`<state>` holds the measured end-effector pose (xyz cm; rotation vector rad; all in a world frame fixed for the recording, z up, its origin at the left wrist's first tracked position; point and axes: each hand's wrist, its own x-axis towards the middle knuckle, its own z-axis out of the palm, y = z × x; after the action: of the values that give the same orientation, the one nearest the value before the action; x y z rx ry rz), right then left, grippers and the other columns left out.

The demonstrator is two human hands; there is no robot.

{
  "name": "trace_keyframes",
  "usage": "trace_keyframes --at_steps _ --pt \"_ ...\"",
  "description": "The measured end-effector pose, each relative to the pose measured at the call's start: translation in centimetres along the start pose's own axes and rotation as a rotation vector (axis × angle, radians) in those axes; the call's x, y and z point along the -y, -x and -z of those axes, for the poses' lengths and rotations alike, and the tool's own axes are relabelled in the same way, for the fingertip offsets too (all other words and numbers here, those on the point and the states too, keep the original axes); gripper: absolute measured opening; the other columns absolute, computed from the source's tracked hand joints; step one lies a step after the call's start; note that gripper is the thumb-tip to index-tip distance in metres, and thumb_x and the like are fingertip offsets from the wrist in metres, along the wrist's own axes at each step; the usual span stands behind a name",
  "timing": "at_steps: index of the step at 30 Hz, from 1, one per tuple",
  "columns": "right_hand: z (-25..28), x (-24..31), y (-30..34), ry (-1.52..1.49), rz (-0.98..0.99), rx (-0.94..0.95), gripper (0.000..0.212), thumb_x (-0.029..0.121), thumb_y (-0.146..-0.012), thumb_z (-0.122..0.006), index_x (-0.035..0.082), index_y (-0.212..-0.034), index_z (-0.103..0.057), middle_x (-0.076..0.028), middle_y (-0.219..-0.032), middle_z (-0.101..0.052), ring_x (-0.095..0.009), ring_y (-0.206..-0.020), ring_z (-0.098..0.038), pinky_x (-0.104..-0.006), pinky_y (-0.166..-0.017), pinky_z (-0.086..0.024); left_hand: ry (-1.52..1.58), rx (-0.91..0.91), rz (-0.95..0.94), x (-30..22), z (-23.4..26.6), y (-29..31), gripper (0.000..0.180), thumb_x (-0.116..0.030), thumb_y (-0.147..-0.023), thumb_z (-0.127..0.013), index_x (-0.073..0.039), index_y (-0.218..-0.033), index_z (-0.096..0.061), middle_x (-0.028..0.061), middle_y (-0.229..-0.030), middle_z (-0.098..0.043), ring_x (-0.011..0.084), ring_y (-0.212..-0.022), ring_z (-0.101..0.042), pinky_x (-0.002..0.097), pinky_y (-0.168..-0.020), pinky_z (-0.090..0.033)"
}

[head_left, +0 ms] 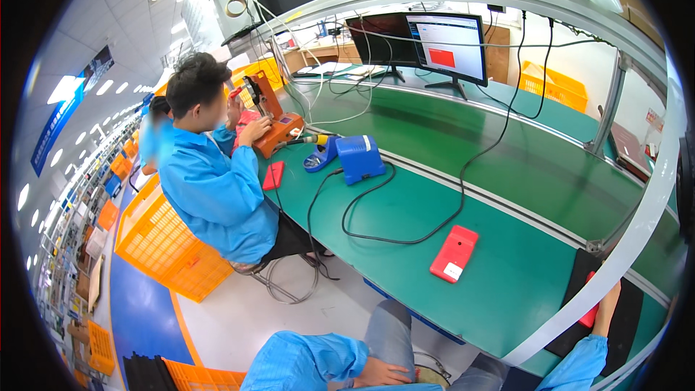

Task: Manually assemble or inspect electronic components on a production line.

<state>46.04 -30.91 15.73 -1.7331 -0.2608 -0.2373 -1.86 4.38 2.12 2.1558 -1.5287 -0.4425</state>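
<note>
My left hand point(384, 373) lies on my thigh at the lower edge, fingers stretched out and nothing in them. My right hand point(609, 305) is at the far right, over a black mat point(624, 329) and right beside a red handheld device point(589, 314). A pale strip crosses in front of that device and of my fingers, so their grip cannot be made out. Another red handheld device point(455, 253), with a white label and a small dark round spot, lies on the green bench point(405, 275) left of the mat.
A co-worker in a blue jacket point(210, 188) sits at the left, hands at an orange bench fixture point(279, 130). Near them are a third red device point(274, 175) and a blue box point(360, 159) with a looping black cable. Monitors point(449, 43) stand behind; a pale strip point(615, 261) arcs across the right.
</note>
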Motion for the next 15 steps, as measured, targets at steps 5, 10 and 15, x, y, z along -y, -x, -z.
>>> trace_keyframes --at_steps 5,10,15 --pt "-0.3 1.9 0.7 -0.108 -0.105 0.040 0.028 0.024 -0.090 -0.056 0.001 -0.106 -0.061 -0.002 -0.087 -0.061 -0.009 -0.074 -0.058 -0.0239 -0.062 -0.046 -0.091 -0.196 -0.031 0.0 -0.7 0.0 0.122 -0.048 -0.046 -0.075 0.013 -0.136 -0.021 0.0295 -0.141 -0.026 0.0445 -0.138 -0.012 0.0610 -0.111 -0.006" --pt "0.3 -0.4 -0.2 -0.039 -0.051 0.036 0.028 0.023 -0.090 -0.055 0.001 -0.106 -0.061 -0.002 -0.086 -0.061 -0.010 -0.073 -0.058 -0.0247 -0.062 -0.047 0.043 -0.054 -0.002 0.4 -1.1 -0.2 0.124 -0.049 -0.044 -0.075 0.013 -0.136 -0.021 0.0287 -0.142 -0.024 0.0441 -0.138 -0.011 0.0607 -0.112 -0.005" --pt "0.3 -0.8 -0.2 -0.078 -0.049 0.084 0.030 0.023 -0.092 -0.053 0.000 -0.109 -0.059 -0.003 -0.088 -0.062 -0.011 -0.077 -0.059 -0.0260 -0.065 -0.047 -0.061 -0.052 0.005 0.0 -0.4 -0.7 0.119 -0.049 -0.047 -0.071 0.014 -0.135 -0.022 0.0288 -0.143 -0.024 0.0437 -0.138 -0.012 0.0605 -0.112 -0.006"
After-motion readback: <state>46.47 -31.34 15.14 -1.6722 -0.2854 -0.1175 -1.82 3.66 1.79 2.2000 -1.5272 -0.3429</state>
